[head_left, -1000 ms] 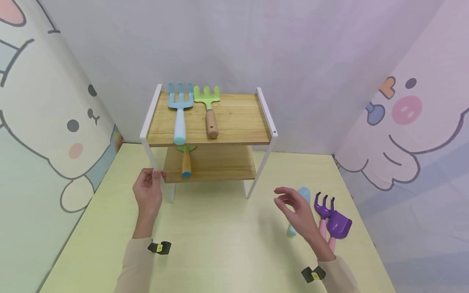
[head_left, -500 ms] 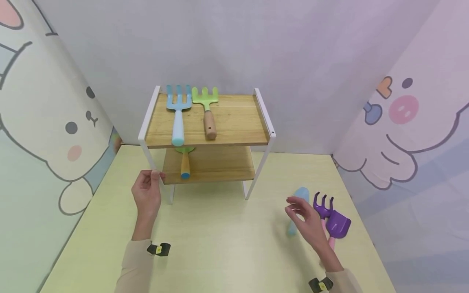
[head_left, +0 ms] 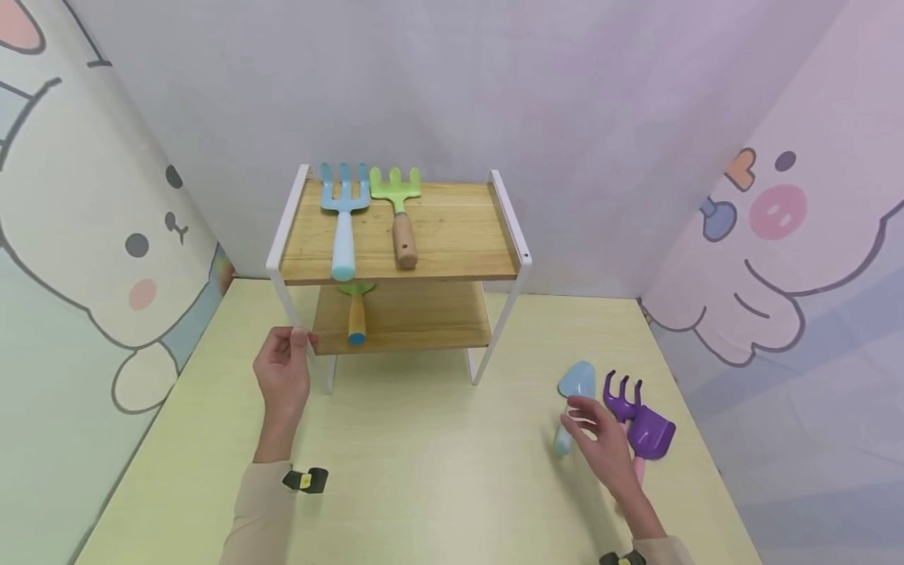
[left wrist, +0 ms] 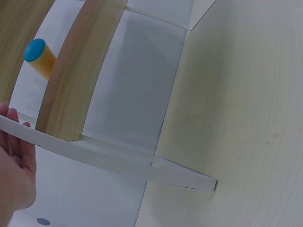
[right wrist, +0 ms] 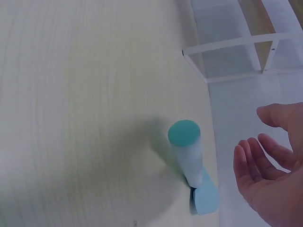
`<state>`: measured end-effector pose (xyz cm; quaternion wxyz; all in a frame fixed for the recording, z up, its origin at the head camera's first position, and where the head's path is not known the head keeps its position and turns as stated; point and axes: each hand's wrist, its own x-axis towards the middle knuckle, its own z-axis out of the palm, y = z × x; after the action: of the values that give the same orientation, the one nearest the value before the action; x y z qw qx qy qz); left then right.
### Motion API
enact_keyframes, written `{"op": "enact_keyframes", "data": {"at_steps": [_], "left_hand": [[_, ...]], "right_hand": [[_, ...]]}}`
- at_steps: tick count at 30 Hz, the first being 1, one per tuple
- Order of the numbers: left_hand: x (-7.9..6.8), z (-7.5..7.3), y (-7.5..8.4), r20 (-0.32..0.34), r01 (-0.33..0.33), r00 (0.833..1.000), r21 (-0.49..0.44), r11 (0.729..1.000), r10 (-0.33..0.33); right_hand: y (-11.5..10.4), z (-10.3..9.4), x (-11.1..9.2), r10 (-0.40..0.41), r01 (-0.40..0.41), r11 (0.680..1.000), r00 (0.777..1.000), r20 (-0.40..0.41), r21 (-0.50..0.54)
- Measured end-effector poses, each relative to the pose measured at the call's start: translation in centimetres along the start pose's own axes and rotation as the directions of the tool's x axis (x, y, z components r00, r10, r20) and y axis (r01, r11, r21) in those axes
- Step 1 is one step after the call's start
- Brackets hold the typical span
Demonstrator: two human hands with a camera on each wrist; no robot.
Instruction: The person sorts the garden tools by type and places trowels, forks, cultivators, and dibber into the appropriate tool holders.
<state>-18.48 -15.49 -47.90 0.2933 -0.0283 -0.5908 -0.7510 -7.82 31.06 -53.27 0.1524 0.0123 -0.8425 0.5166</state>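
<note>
My left hand (head_left: 282, 373) holds the white front left leg (left wrist: 94, 158) of a two-tier wooden shelf (head_left: 459, 235), its fingers curled at the lower board's height. On the right, my right hand (head_left: 602, 447) hovers over a light blue trowel (head_left: 579, 377) lying on the table. The thumb and fingers are loosely curved with a gap between them, and they hold nothing. In the right wrist view the trowel's pale handle (right wrist: 188, 163) with its teal end lies apart from the hand (right wrist: 272, 189). In the head view the fingertips cover part of that handle.
A blue hand fork (head_left: 344, 227) and a green one with a wooden handle (head_left: 405, 239) lie on the top board. Below is a green-headed tool with a wooden handle (head_left: 357, 318). A purple rake (head_left: 622, 404) and purple shovel (head_left: 653, 433) lie right of the trowel.
My right hand has moved right and toward me, coming over the trowel's handle, and the trowel's blade now shows more. My left hand stays on the shelf leg.
</note>
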Motion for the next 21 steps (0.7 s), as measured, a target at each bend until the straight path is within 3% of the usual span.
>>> {"op": "enact_keyframes", "data": {"at_steps": [4, 11, 21], "left_hand": [[0.1, -0.2, -0.4, 0.002, -0.008, 1.000, 0.002, 1.000, 0.008], [0.1, -0.2, -0.7, 0.002, -0.005, 1.000, -0.020, 1.000, 0.005], [0.1, -0.3, -0.6, 0.000, -0.005, 1.000, -0.002, 1.000, 0.005]], "right_hand": [[1.6, -0.1, -0.4, 0.073, -0.073, 0.997, 0.997, 0.009, -0.021], [2.0, -0.3, -1.0, 0.184, -0.184, 0.979, 0.983, -0.004, -0.093], [2.5, -0.7, -1.3, 0.388, -0.378, 0.909, 0.922, 0.024, -0.177]]}}
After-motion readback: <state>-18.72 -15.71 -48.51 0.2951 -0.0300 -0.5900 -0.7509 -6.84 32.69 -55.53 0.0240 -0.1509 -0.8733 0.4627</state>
